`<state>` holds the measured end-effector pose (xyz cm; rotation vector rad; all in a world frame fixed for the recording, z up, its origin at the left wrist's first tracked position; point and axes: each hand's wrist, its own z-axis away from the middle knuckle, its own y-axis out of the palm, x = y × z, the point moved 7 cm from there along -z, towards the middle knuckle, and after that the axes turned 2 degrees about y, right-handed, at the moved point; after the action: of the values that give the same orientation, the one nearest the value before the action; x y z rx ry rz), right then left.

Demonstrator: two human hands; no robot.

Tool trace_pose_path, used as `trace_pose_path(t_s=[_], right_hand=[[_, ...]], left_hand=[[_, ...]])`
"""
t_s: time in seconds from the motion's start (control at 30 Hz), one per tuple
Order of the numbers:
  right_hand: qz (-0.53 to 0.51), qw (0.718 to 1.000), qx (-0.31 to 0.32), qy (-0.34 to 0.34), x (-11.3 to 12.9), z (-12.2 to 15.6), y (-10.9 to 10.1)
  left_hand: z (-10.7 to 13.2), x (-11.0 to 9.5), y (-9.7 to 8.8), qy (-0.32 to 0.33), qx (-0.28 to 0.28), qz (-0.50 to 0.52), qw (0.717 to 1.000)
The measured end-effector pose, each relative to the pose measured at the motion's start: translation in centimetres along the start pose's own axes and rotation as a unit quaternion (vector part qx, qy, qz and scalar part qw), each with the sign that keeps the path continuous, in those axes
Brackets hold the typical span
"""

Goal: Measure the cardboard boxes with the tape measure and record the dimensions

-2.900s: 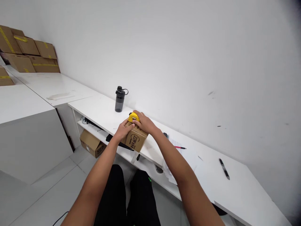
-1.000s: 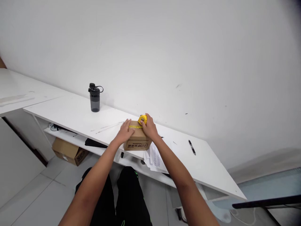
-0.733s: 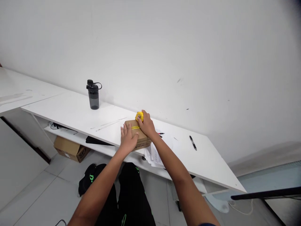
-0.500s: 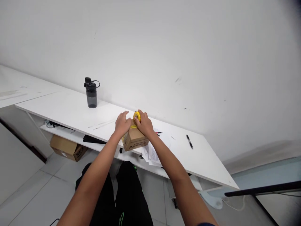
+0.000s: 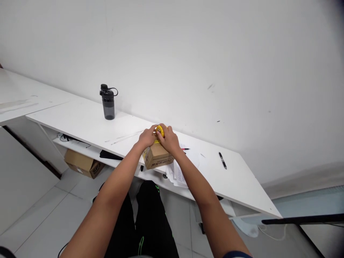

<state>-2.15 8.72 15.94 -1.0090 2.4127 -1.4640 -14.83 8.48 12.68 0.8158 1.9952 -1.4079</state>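
A small brown cardboard box [image 5: 156,160] stands at the front edge of the white desk [image 5: 88,123]. On its top sits a yellow tape measure [image 5: 160,130]. My right hand [image 5: 170,140] is curled round the tape measure from the right. My left hand [image 5: 147,137] meets it from the left, fingers closed at the tape measure's front and resting on the box top. Whether any tape is pulled out is hidden by my fingers.
A dark water bottle [image 5: 108,102] stands near the wall to the left. Printed papers [image 5: 178,174] lie beside the box, with a red pen [image 5: 185,148] and a black marker [image 5: 222,159] further right. A cardboard box [image 5: 82,163] sits on the floor under the desk.
The tape stretched across the box top has gone back in. My left hand has moved from the box's left side up to the tape measure, and both hands now meet there.
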Motion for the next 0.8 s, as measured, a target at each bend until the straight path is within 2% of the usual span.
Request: trace_pose_path(t_s=[0.1, 0.2, 0.4, 0.53, 0.63, 0.8], right_hand=[[0.022, 1.0, 0.001, 0.011, 0.1, 0.3, -0.4], [0.047, 0.999, 0.002, 0.018, 0.4, 1.8, -1.7], [0.087, 0.996, -0.013, 0.023, 0.7, 8.6, -5.3], [0.097, 0.995, -0.034, 0.016, 1.2, 11.8, -6.3], [0.087, 0.995, -0.045, 0.022, 1.1, 12.4, -6.2], [0.051, 0.996, -0.05, 0.045, 0.6, 11.5, -6.0]], left_hand=[[0.0, -0.3, 0.1, -0.022, 0.022, -0.03, 0.999], [-0.2, -0.3, 0.3, -0.036, 0.037, -0.042, 0.998], [-0.6, -0.3, 0.5, -0.042, 0.037, -0.054, 0.997], [-0.6, -0.1, 0.6, -0.037, 0.031, -0.044, 0.998], [-0.7, 0.1, 0.7, -0.035, 0.029, -0.037, 0.998], [-1.0, 0.5, 0.9, -0.017, 0.026, -0.039, 0.999]])
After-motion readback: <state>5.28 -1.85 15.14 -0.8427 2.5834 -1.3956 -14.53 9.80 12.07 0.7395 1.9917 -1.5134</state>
